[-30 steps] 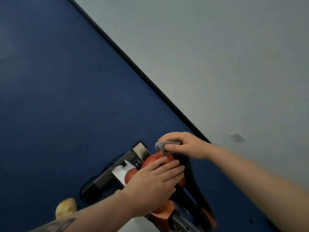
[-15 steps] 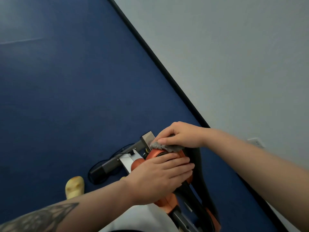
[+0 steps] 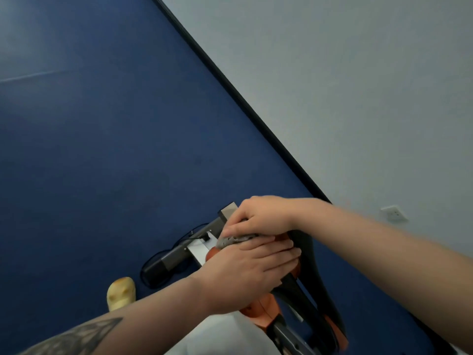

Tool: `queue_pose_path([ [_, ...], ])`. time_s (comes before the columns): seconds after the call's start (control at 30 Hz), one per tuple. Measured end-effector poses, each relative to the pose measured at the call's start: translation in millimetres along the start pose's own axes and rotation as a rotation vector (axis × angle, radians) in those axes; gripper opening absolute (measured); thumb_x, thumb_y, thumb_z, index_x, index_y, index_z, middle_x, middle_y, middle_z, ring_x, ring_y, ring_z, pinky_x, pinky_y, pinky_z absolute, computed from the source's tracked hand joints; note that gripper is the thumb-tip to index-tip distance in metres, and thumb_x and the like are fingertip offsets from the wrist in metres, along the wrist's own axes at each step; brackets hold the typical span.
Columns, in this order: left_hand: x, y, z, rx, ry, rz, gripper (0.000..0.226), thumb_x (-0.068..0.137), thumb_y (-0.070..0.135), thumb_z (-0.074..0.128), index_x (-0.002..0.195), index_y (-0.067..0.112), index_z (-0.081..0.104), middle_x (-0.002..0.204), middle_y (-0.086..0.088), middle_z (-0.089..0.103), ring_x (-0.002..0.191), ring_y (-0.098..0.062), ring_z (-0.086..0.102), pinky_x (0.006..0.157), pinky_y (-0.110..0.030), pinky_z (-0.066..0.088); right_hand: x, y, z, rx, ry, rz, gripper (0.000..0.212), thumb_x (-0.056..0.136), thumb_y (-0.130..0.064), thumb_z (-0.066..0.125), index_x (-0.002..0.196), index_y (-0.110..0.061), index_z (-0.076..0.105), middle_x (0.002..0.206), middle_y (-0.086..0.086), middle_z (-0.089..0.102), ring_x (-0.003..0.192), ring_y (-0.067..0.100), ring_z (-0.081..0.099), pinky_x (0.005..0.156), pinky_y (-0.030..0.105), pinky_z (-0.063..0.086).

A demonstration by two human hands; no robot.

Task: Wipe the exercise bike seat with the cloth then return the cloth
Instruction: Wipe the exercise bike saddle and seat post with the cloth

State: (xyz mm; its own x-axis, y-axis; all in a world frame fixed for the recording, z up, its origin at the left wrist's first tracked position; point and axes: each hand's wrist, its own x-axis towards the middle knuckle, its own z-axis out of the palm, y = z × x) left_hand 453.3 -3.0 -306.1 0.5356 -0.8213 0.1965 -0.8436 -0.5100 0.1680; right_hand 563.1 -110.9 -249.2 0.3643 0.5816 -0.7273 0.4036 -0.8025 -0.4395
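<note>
The exercise bike seat [image 3: 311,272] is black with orange parts and sits low in the middle of the view. My right hand [image 3: 258,219] presses a small grey cloth [image 3: 234,239] against the seat's far end, fingers closed over it. My left hand [image 3: 245,272] lies flat on the orange side of the seat, just below the cloth, its fingers touching the right hand's. Most of the seat top is hidden under both hands.
The bike's grey metal post [image 3: 204,234] and a black cable [image 3: 158,262] run down to the blue floor [image 3: 102,149]. A yellow slipper [image 3: 120,293] shows at lower left. A grey wall [image 3: 358,98] with a socket [image 3: 394,213] is on the right.
My right hand with the cloth has slid toward me and to the left along the seat end, closing up against my left hand. The view has shifted a little.
</note>
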Motion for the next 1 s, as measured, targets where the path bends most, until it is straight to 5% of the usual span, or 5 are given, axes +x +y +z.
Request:
queue_pose_path([
  [0.37,-0.2,-5.5,-5.6,0.009,-0.074,0.062,0.049,0.096,0.034,0.037,0.142,0.019,0.039,0.15,0.002,0.038,0.14,-0.015,0.029,0.115,-0.038,0.015,-17.8,18.8,4.5,0.111,0.149,0.062,0.03,0.091,-0.056,0.048,0.11,-0.043,0.068,0.114,-0.019,0.068,0.105,0.002,0.059,0.096,0.033,0.047],
  [0.6,-0.3,-15.6,-15.3,-0.042,-0.104,0.135,0.048,0.094,0.037,0.033,0.14,0.023,0.043,0.147,0.007,0.041,0.139,-0.01,0.03,0.118,-0.031,0.017,-51.2,63.3,34.5,0.706,0.608,0.174,0.023,0.097,-0.03,0.051,0.112,-0.027,0.069,0.12,-0.001,0.069,0.109,0.009,0.062,0.096,0.022,0.044],
  [0.73,-3.7,-28.2,-17.2,-0.108,-0.122,0.068,0.053,0.095,0.044,0.034,0.145,0.025,0.031,0.151,0.009,0.033,0.143,-0.009,0.02,0.113,-0.035,0.014,-64.1,69.5,69.1,0.988,0.805,0.238,0.024,0.099,-0.03,0.046,0.115,-0.036,0.064,0.119,-0.015,0.067,0.114,0.001,0.06,0.101,0.018,0.043],
  [0.87,-5.1,-35.4,-16.2,-0.232,-0.143,-0.004,0.059,0.096,0.053,0.024,0.149,0.032,0.01,0.157,0.014,0.009,0.145,-0.003,-0.003,0.117,-0.034,0.004,-61.2,56.6,82.4,1.038,0.959,0.351,0.025,0.102,-0.035,0.04,0.112,-0.039,0.062,0.108,-0.02,0.064,0.1,-0.008,0.058,0.088,0.011,0.042],
  [1.0,-4.4,-35.0,-15.2,-0.213,-0.107,-0.003,0.059,0.095,0.052,0.029,0.149,0.029,0.018,0.156,0.014,0.015,0.144,-0.003,-0.002,0.116,-0.025,-0.002,-53.9,44.3,90.9,0.964,1.084,0.464,0.034,0.102,-0.04,0.037,0.128,-0.034,0.058,0.106,-0.016,0.064,0.097,0.003,0.058,0.084,0.019,0.04],
])
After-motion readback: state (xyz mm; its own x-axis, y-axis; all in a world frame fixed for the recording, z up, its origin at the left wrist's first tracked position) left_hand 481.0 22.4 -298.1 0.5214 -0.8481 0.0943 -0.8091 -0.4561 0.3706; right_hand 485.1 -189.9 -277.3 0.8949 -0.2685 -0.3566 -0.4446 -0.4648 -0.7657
